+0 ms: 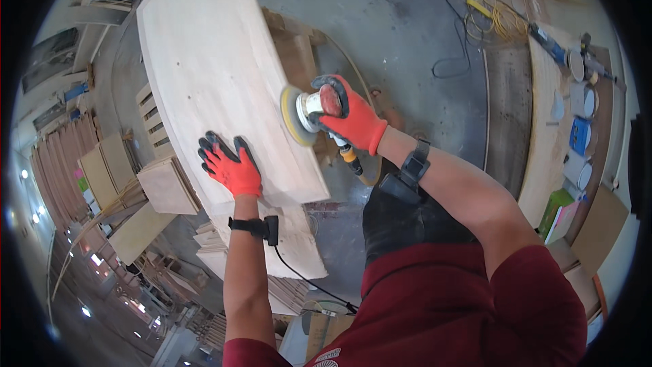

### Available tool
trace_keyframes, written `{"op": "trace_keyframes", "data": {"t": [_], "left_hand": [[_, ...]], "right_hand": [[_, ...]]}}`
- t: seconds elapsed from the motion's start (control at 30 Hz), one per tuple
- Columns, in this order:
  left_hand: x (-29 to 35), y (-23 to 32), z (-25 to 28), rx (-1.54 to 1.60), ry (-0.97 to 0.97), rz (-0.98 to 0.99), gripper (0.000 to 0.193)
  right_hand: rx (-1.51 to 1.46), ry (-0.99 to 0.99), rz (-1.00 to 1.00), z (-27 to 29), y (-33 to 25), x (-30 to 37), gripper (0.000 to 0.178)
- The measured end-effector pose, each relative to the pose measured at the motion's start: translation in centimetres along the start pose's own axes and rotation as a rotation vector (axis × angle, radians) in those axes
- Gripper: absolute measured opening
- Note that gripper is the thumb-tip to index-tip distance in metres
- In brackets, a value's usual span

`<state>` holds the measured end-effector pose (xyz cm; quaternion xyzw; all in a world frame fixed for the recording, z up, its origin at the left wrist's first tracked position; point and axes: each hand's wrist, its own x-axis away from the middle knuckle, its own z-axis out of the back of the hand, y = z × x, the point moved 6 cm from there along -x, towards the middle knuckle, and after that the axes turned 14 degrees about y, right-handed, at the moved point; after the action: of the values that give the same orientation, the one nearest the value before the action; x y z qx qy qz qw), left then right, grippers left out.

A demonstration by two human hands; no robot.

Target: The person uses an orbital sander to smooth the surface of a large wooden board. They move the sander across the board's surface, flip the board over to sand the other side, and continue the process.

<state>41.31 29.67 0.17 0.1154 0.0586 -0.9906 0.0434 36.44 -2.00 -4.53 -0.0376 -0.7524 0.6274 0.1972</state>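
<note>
A long, pale wooden panel (210,54) lies in front of me, with a raised border along its edges. My right hand (353,117), in a red and black work glove, wraps round the head of an orbital sander (314,105). The sander is tilted on its side, its yellowish round pad (293,115) at the panel's right edge; I cannot tell whether it presses there. An air hose fitting (350,158) hangs below the grip. My left hand (232,166), gloved alike, rests flat on the panel near its close end, fingers spread.
At the right, a wooden bench (543,122) carries a blue power tool (547,43), sanding discs (578,171) and boxes. A coiled yellow cord (490,17) lies on the floor (407,34). Under the panel stands a wooden support (295,44). Stacked boards (168,187) are at the left.
</note>
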Motion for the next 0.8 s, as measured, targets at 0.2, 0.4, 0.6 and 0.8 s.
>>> {"op": "trace_keyframes", "data": {"t": [0.2,0.4,0.6,0.8], "left_hand": [[-0.6,0.1,-0.1,-0.014,0.0,0.014,0.071],[-0.4,-0.3,-0.4,0.041,0.019,0.029,0.072],[-0.4,-0.3,-0.2,0.024,0.019,0.041,0.072],[-0.5,0.0,-0.2,0.04,0.072,0.012,0.074]], "right_hand": [[-0.001,0.005,-0.056,0.9,2.4,9.2,0.075],[0.068,-0.039,-0.132,1.7,4.6,18.4,0.083],[0.317,-0.147,-0.098,4.1,5.1,23.3,0.083],[0.634,0.166,0.108,1.9,-1.9,19.7,0.08]]}}
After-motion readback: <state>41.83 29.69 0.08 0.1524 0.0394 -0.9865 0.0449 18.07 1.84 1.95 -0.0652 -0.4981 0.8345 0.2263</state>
